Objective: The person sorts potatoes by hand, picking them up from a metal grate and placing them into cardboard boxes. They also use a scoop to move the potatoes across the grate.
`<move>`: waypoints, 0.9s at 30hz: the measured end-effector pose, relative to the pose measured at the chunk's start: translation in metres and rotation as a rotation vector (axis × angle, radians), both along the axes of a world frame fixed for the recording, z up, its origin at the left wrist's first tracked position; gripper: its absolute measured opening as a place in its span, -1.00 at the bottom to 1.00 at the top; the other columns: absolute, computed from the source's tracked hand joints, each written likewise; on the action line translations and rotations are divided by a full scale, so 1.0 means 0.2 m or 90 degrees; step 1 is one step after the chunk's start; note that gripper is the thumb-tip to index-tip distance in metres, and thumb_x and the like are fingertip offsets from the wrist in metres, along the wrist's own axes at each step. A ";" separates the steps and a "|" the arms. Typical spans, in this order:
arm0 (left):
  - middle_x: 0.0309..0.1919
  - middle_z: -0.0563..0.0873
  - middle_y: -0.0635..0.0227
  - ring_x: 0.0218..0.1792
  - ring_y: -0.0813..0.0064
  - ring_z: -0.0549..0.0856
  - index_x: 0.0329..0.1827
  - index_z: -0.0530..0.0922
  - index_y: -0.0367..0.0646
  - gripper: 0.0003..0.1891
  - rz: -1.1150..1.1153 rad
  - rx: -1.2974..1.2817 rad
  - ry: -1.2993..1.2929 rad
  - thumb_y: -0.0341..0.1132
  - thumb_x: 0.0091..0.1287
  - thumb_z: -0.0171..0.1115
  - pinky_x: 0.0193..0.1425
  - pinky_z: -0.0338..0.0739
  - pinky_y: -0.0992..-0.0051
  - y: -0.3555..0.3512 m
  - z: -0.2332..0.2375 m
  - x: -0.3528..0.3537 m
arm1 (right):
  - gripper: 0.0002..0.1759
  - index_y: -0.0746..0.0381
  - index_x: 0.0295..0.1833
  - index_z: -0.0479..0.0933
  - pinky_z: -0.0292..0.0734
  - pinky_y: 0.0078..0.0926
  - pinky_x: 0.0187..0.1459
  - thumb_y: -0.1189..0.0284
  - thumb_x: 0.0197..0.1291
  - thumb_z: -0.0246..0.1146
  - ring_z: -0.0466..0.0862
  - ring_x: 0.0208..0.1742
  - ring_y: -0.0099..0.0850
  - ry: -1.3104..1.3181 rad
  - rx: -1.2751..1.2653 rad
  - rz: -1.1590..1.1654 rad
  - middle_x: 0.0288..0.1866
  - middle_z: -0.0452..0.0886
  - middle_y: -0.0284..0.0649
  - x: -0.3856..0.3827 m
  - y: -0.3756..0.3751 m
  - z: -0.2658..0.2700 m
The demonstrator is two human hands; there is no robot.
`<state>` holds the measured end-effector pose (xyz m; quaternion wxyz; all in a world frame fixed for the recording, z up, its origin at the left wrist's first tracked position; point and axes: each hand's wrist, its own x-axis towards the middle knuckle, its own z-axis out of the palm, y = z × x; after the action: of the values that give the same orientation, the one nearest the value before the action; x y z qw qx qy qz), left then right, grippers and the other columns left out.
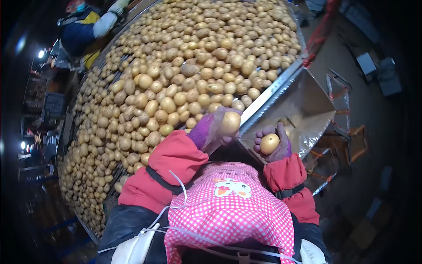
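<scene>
My left hand (215, 127), in a purple glove, is closed around a large pale potato (230, 123) by the near edge of the sorting table. In my right hand (279, 147), also gloved in purple, a smaller yellow potato (270, 143) rests with the fingers curled about it. That hand is over the near side of a lined box (314, 94), whose inside shows a clear plastic liner and a few potatoes partly hidden by the hand. Many loose potatoes (176, 99) cover the table beyond my left hand.
A metal rail (272, 94) divides the potato table from the box. Red netting (316, 42) hangs at the upper right. Metal frames (338, 101) stand right of the box. Another person (81, 33) is at the table's far left side. A thin white cable (182, 189) crosses my apron.
</scene>
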<state>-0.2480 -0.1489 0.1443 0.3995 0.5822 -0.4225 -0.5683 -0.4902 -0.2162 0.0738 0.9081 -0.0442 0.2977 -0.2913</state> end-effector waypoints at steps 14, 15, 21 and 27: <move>0.43 0.38 0.00 0.47 0.08 0.36 0.51 0.27 -0.20 -0.39 -0.235 -0.101 -0.271 0.03 0.57 -0.03 0.56 0.19 0.26 -0.38 -0.91 -0.33 | -0.63 0.23 -0.08 0.46 0.53 -0.33 -0.32 0.10 0.42 0.15 0.56 -0.21 -0.25 0.129 -0.240 -0.333 -0.13 0.51 -0.07 -0.58 0.15 0.03; 0.44 0.37 0.00 0.48 0.08 0.34 0.51 0.27 -0.20 -0.38 -0.192 -0.036 -0.284 0.05 0.57 -0.03 0.57 0.17 0.26 -0.37 -0.82 -0.37 | -0.63 0.23 -0.10 0.46 0.52 -0.34 -0.35 0.10 0.42 0.14 0.56 -0.23 -0.26 0.146 -0.282 -0.331 -0.16 0.51 -0.08 -0.62 0.15 0.02; 0.49 0.33 0.01 0.53 0.09 0.26 0.52 0.27 -0.19 -0.36 -0.079 0.101 -0.298 0.07 0.55 -0.01 0.61 0.09 0.26 -0.30 -0.58 -0.43 | -0.69 0.29 0.00 0.49 0.61 -0.44 -0.24 0.25 0.54 0.03 0.63 -0.18 -0.36 0.457 -0.301 -0.428 -0.15 0.58 -0.11 -1.29 0.23 -0.26; 0.48 0.33 -0.01 0.46 0.15 0.38 0.53 0.20 -0.32 -0.30 -0.038 0.030 0.041 0.04 0.54 0.06 0.56 0.21 0.27 -0.14 -0.64 -0.29 | -0.69 0.33 0.22 0.50 0.52 -0.57 0.07 0.40 0.51 0.06 0.60 -0.06 -0.47 0.686 -0.335 -0.617 -0.07 0.60 -0.22 -1.80 0.15 -1.07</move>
<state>-0.3064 -0.1762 0.0161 0.3820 0.5599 -0.4133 -0.6080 -0.8495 -0.1865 -0.1407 0.3683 -0.2589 0.6060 -0.6558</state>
